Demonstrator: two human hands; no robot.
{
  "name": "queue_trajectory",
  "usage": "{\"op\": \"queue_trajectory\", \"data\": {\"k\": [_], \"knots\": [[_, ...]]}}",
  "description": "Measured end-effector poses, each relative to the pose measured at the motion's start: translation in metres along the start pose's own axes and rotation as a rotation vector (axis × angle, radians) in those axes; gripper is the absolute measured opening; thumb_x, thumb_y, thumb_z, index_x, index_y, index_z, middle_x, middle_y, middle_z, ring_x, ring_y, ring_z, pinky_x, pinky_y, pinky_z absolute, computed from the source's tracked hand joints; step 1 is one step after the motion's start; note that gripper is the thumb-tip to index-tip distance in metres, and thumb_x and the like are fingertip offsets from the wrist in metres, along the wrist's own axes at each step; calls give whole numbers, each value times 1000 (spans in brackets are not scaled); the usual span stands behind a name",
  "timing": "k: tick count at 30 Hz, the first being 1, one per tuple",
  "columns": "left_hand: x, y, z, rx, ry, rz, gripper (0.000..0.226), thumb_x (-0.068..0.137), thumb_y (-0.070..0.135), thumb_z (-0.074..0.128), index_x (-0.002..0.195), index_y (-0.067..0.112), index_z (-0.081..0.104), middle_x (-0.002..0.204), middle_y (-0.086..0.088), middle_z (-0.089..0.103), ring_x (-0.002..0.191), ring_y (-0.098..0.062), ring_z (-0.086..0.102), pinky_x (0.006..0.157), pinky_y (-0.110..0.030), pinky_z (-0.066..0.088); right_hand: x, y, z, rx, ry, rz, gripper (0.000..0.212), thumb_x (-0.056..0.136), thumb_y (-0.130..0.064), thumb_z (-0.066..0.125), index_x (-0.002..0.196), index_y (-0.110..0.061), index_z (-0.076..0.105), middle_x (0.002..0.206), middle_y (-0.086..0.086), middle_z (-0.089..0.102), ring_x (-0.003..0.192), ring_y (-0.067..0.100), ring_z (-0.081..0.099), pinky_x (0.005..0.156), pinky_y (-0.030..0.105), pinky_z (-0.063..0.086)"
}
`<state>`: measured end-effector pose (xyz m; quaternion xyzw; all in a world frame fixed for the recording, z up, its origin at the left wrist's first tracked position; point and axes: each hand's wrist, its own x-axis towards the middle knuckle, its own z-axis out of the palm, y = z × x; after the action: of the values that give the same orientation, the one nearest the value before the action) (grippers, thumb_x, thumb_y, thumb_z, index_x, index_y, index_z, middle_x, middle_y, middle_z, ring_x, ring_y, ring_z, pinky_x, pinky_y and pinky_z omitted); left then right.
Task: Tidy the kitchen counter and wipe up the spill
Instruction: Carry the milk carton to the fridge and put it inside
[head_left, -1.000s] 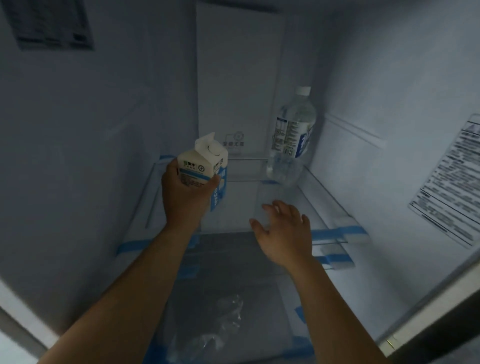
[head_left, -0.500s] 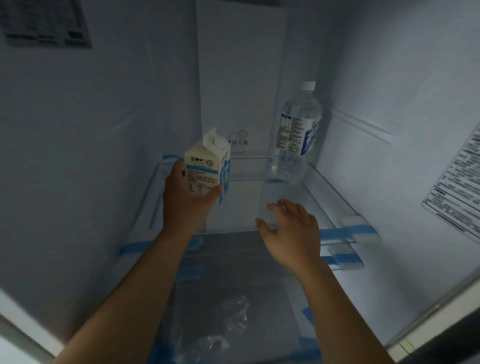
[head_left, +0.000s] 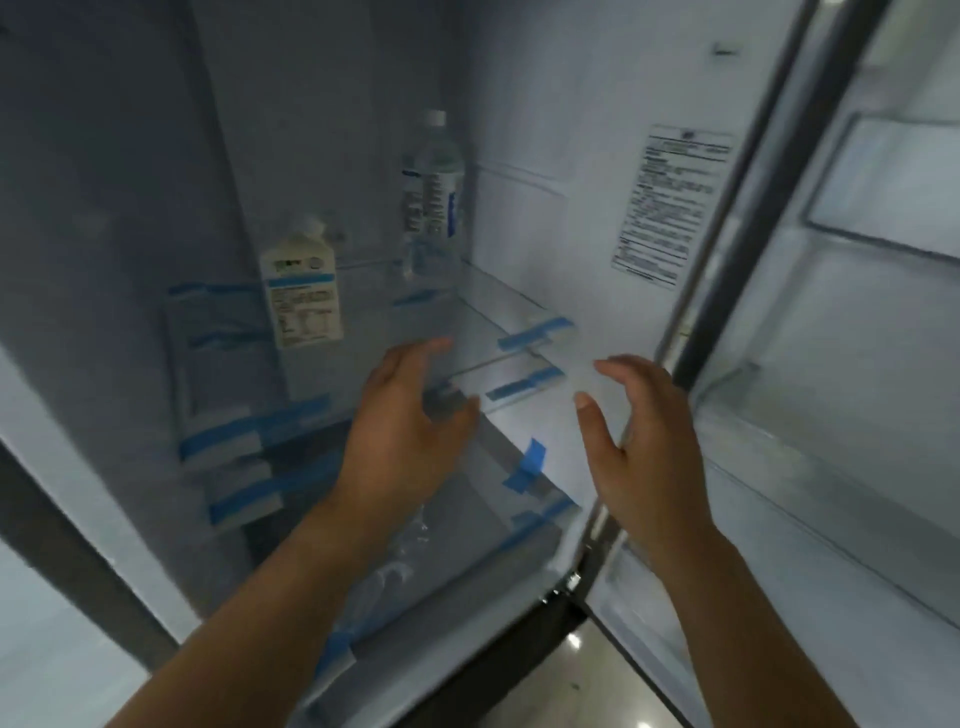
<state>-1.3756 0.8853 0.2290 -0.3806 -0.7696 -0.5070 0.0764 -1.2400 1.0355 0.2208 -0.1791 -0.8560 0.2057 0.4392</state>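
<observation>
— Inside, then: where does the milk carton (head_left: 303, 291) stand?

— Upright on the glass shelf (head_left: 488, 312) of the open refrigerator, at the far left, its long axis vertical and its printed face turned toward the camera. It lies up and to the left of the left hand (head_left: 410, 431), which is clearly the nearer of the 2.

— And the grip?

— Both wide and holding nothing. The left hand hangs near the shelf's front edge, fingers spread, apart from the carton. The right hand (head_left: 639, 447) hovers further right, by the door frame, palm turned inward.

— What else is around?

— A clear water bottle (head_left: 432, 192) stands at the far right of the same shelf, well apart from the carton. Strips of blue tape (head_left: 535, 332) mark the shelf edges. The open door (head_left: 852, 364) fills the right side.

— Anything in the way?

— Nothing sits between the hands and the carton. Judging by the scene, the carton looks put away; shutting the door would fall to the right hand, nearest it.
</observation>
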Motion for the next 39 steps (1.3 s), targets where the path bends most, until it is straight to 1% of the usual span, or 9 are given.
{"op": "queue_trajectory", "data": {"k": [2, 4, 7, 14, 17, 20, 23, 27, 39], "knots": [[-15, 17, 20, -38, -88, 115, 46, 78, 29, 67, 121, 24, 52, 116, 13, 47, 109, 1, 43, 93, -3, 26, -26, -9, -38, -114, 28, 1, 40, 89, -39, 50, 118, -12, 56, 123, 7, 55, 115, 10, 45, 92, 8, 34], [-27, 41, 44, -71, -184, 264, 47, 77, 35, 61, 121, 21, 53, 116, 12, 48, 108, -2, 45, 94, -7, 29, -52, -15, -80, -252, 68, 7, 41, 89, -40, 49, 116, -11, 58, 122, 7, 57, 114, 13, 48, 94, 7, 33], [-40, 91, 75, -152, -348, 417, 47, 79, 42, 55, 122, 24, 52, 121, 8, 53, 112, -8, 47, 97, -18, 33, -81, -20, -146, -485, 147, 65, 38, 88, -40, 50, 113, -13, 60, 120, 6, 59, 114, 14, 47, 96, 20, 36], [-66, 199, 145, -138, -588, 923, 40, 82, 43, 54, 118, 26, 56, 118, 7, 60, 109, -8, 50, 91, -20, 35, -153, 18, -260, -893, 157, 326, 42, 88, -46, 44, 113, -15, 58, 121, 6, 58, 115, 24, 51, 98, 33, 36], [-83, 201, 178, -63, -598, 942, 43, 82, 55, 44, 109, 26, 61, 102, 8, 67, 94, -13, 61, 86, -26, 33, -176, 32, -289, -898, 169, 380, 44, 87, -49, 42, 107, -14, 61, 110, 6, 60, 104, 24, 55, 89, 30, 41], [-99, 195, 193, -52, -452, 894, 39, 84, 56, 43, 99, 27, 63, 83, 11, 63, 82, -12, 58, 90, -30, 27, -186, 40, -300, -896, 183, 358, 31, 87, -41, 51, 96, -15, 64, 96, 5, 61, 90, 23, 58, 83, 33, 44], [-108, 196, 197, -81, -364, 811, 34, 86, 55, 44, 93, 27, 62, 78, 12, 60, 80, -12, 57, 90, -31, 28, -193, 45, -295, -902, 232, 287, 23, 86, -34, 55, 94, -14, 65, 89, 5, 62, 81, 25, 60, 75, 41, 51], [-114, 193, 197, -97, -271, 807, 27, 86, 49, 49, 86, 25, 62, 75, 9, 59, 76, -14, 55, 91, -28, 26, -199, 40, -285, -966, 296, 212, 30, 89, -37, 47, 95, -14, 64, 86, 4, 63, 78, 24, 60, 73, 35, 46], [-99, 148, 146, -179, -382, 927, 37, 88, 54, 41, 84, 22, 59, 75, 9, 53, 73, -12, 49, 86, -32, 30, -221, -52, -225, -1084, 251, 308, 32, 86, -33, 51, 111, -15, 62, 96, 2, 64, 85, 21, 60, 79, 31, 47]]}}
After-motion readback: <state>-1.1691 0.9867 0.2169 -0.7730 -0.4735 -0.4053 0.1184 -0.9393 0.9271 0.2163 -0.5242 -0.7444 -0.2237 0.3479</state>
